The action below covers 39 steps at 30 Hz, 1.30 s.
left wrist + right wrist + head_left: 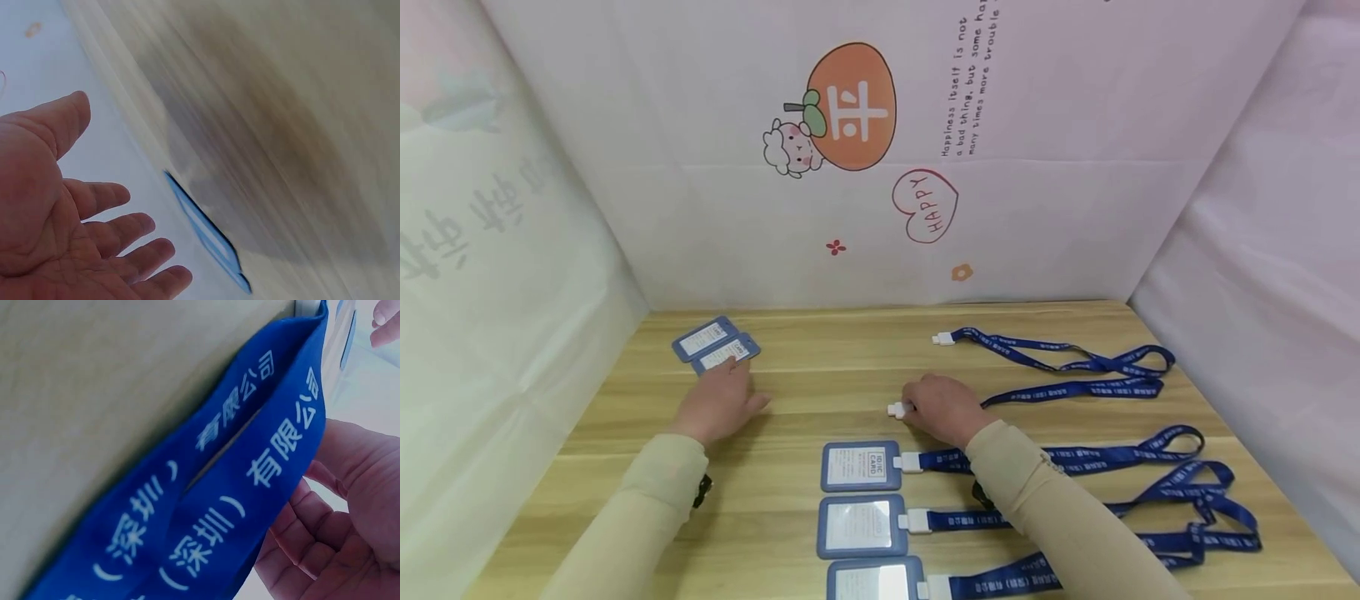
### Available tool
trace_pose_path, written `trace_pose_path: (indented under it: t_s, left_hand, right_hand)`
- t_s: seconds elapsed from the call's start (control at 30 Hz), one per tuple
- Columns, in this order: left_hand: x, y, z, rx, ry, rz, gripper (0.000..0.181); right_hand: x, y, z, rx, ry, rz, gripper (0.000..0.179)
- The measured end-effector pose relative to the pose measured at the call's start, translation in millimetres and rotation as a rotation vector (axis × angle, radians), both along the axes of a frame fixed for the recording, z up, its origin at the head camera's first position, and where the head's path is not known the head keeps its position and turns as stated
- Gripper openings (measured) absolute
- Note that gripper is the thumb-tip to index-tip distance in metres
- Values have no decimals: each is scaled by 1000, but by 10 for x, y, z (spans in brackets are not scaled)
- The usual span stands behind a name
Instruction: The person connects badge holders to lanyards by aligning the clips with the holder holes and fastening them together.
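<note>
With the lanyard [1075, 389] pinched near its white clip [896, 410] by the right hand [946, 408], the near card holder [718, 353], by the bench [827, 367]'s back-left corner, could be skidded over the far holder [702, 338] if pushed by the left hand [718, 402], fingers loosely extended, while open room is offered between both hands.

Wood-grain table [820, 354]; blue card holders [859, 465] lie left and centre; blue lanyards [1097, 457] right

White printed cloth [1060, 208] rises behind the wood-grain tabletop [827, 358].
</note>
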<state>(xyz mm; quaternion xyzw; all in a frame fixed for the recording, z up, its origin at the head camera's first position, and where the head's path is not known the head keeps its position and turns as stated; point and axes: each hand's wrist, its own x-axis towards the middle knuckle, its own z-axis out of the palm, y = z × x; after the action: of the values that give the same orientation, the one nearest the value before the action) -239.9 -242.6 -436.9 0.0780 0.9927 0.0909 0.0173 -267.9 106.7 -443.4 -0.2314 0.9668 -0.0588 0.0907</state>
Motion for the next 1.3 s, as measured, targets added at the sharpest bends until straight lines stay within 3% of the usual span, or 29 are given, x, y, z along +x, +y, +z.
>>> trace_pose_path:
  t_s: [0.33, 0.6, 0.87, 1.3]
  left_hand:
    - [-132, -190, -52, 29, -85, 32, 76]
    - [-210, -300, -107, 19, -112, 65, 77]
    - [-236, -341, -86, 10, -145, 69, 78]
    - [-291, -362, -150, -12, -154, 33, 75]
  right_hand:
    - [6, -16, -17, 6, 6, 5, 16]
    - [14, -32, -35, 10, 3, 0, 18]
    - [13, -28, -42, 11, 13, -5, 18]
    - [12, -1, -24, 10, 19, -10, 17]
